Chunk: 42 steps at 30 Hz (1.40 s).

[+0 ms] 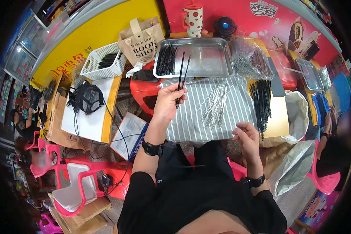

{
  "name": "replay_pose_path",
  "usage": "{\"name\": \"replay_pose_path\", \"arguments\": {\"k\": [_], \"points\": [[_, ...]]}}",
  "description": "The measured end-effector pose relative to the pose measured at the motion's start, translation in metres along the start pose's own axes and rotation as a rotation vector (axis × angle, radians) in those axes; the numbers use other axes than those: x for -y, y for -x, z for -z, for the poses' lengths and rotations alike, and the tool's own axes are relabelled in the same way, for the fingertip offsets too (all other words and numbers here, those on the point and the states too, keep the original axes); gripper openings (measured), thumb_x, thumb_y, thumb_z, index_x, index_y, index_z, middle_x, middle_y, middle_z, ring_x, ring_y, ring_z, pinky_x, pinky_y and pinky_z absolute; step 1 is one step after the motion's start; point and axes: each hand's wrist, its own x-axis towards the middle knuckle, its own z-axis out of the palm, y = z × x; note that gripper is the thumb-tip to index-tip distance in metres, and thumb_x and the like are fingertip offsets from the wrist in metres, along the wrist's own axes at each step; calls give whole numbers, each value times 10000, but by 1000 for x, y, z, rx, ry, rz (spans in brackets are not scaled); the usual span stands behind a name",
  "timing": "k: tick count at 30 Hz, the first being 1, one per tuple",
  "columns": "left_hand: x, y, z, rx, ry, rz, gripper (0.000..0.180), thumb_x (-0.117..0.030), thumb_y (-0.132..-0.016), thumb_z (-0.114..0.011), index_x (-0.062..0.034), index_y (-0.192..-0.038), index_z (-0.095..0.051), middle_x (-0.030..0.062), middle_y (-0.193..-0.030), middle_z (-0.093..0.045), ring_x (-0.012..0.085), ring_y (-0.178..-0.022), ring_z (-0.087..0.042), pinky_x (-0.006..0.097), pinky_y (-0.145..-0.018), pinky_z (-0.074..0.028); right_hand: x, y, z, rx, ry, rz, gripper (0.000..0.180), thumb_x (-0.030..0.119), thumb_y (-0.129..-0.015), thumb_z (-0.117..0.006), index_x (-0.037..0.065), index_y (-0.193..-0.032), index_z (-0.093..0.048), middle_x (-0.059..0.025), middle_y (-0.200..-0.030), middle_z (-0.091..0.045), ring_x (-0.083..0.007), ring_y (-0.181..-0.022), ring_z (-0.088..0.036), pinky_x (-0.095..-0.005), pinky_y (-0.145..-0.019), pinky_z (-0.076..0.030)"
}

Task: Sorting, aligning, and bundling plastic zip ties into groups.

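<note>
My left hand (171, 102) is closed round a couple of thin black rods (182, 74), which stand upright above the striped cloth's left side. Over the cloth's right edge is my right hand (249, 141), its fingers loosely bent and apart, with nothing visible in them. Between the hands, a loose pile of thin silvery wires (216, 105) lies on the grey and white striped cloth (183, 124). Beyond it, a metal tray (206, 58) holds more black rods (167, 58) at its left end. A thick bundle of long black strands (261, 105) lies right of the cloth.
Left are a white basket (90, 64) of black pieces, a paper bag (141, 41) and a black stranded item (87, 97) with a cable. A clear plastic bag (253, 58), a spotted tumbler (193, 19) and a small fan (224, 26) stand behind. Another person (333, 152) sits far right.
</note>
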Motion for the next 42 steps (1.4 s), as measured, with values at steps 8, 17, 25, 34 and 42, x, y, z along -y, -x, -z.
{"name": "replay_pose_path", "arguments": {"k": [8, 17, 25, 34, 42], "points": [[6, -7, -8, 38, 18, 22, 298, -3, -852, -587, 32, -1147, -610, 64, -882, -650, 132, -692, -597, 230, -601, -443, -6, -11, 3, 31, -26, -52, 160, 59, -862, -589, -12, -1006, -590, -62, -813, -634, -88, -666, -560, -210, -609, -443], [11, -18, -7, -3, -42, -48, 292, 21, -833, -600, 37, -1123, -622, 75, -871, -652, 129, -683, -598, 217, -592, -440, -7, -22, 1, 51, -13, -83, 147, 59, -866, -589, -10, -995, -592, -65, -810, -636, -81, -667, -556, -210, -590, -449], [15, -60, 12, -75, -427, -126, 366, 76, -785, -554, 79, -1149, -586, 66, -870, -624, 106, -676, -554, 216, -584, -424, -11, -22, 7, 41, -19, -118, 137, 67, -878, -589, -1, -997, -593, -57, -807, -636, -66, -648, -559, -197, -561, -451], [-5, -157, 28, -387, -1638, -240, 371, -91, -772, -520, -23, -1131, -584, 254, -1143, -501, 456, -1127, -430, 595, -871, -384, -11, -13, 14, 2, 2, -116, 144, 64, -876, -590, -17, -995, -586, -57, -801, -626, -81, -636, -564, -215, -541, -461], [11, -41, 10, -110, -1220, -660, 355, -34, -754, -635, 22, -1103, -604, 195, -1064, -582, 341, -1045, -532, 409, -914, -404, 16, -22, 46, -611, 988, 586, 157, 33, -777, -636, 32, -915, -561, -130, -785, -526, -298, -679, -563, -364, -605, -448]]}}
